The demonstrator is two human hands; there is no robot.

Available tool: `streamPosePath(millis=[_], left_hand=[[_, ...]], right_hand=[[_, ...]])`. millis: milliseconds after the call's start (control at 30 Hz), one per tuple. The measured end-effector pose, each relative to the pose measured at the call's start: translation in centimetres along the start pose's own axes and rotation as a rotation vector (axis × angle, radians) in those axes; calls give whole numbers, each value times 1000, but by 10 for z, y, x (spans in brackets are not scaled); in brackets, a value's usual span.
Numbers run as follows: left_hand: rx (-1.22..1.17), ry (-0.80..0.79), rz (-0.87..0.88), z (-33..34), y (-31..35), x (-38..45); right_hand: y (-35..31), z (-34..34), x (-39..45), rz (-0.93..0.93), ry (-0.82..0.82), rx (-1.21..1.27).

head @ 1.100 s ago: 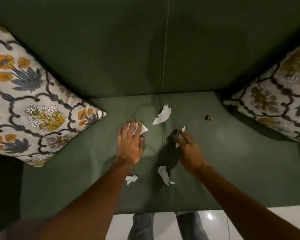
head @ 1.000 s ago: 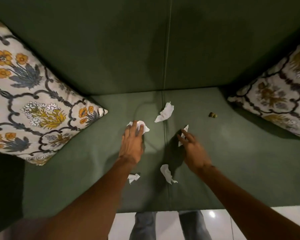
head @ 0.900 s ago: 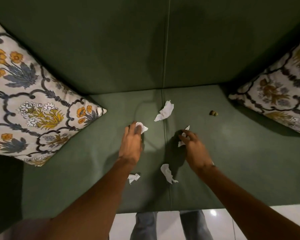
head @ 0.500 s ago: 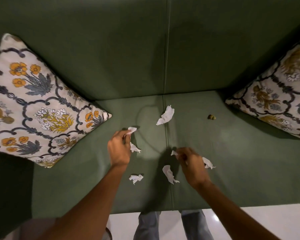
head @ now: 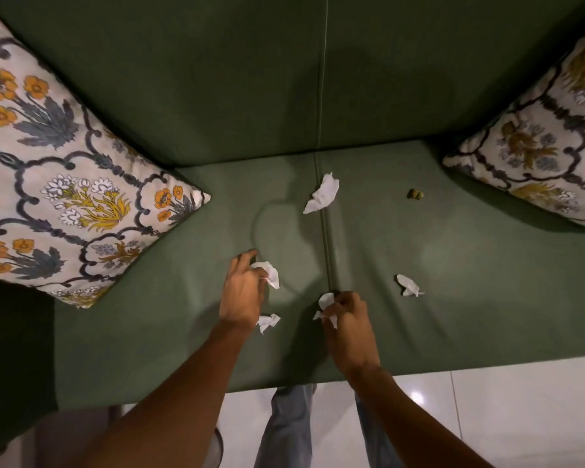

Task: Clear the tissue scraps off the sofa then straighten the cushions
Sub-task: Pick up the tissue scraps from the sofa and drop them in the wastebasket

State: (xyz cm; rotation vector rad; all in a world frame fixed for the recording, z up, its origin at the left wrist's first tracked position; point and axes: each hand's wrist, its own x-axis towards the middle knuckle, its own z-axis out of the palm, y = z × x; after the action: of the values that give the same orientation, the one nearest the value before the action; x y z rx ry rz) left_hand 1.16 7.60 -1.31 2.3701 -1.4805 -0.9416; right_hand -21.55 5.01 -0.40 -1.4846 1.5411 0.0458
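Pinching crumpled white tissue scraps, the left hand (head: 242, 292) and right hand (head: 348, 324) each close their fingers on one above the green sofa (head: 453, 315); three more scraps lie loose.

White crumpled scraps (head: 321, 194) litter the green sofa (head: 453, 265) seat's middle; floral cushions (head: 65, 163) lean tilted at left and right ends.

Left hand (head: 242, 292) and right hand (head: 348, 324) over sofa seat (head: 470, 298). Scrap (head: 268, 322) just right of left wrist. Scrap (head: 408, 285) right of right hand. Scrap (head: 322, 194) beyond both hands, on seam. Cushions far left (head: 58, 170), far right (head: 547, 136).
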Motion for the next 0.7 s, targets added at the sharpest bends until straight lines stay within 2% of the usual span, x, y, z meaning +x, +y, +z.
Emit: streamPosePath(millis=[167, 300, 467, 700], left_hand=[[-28, 132, 10, 7, -1, -4], [-75, 143, -8, 5, 2, -26], [-124, 151, -196, 7, 17, -62], [-324, 305, -356, 4, 37, -139]], right_hand=[[6, 5, 6, -46, -38, -206], [-1, 0, -5, -93, -57, -207], [-11, -6, -32, -182, -70, -194], [-22, -11, -73, -248, -39, -109]])
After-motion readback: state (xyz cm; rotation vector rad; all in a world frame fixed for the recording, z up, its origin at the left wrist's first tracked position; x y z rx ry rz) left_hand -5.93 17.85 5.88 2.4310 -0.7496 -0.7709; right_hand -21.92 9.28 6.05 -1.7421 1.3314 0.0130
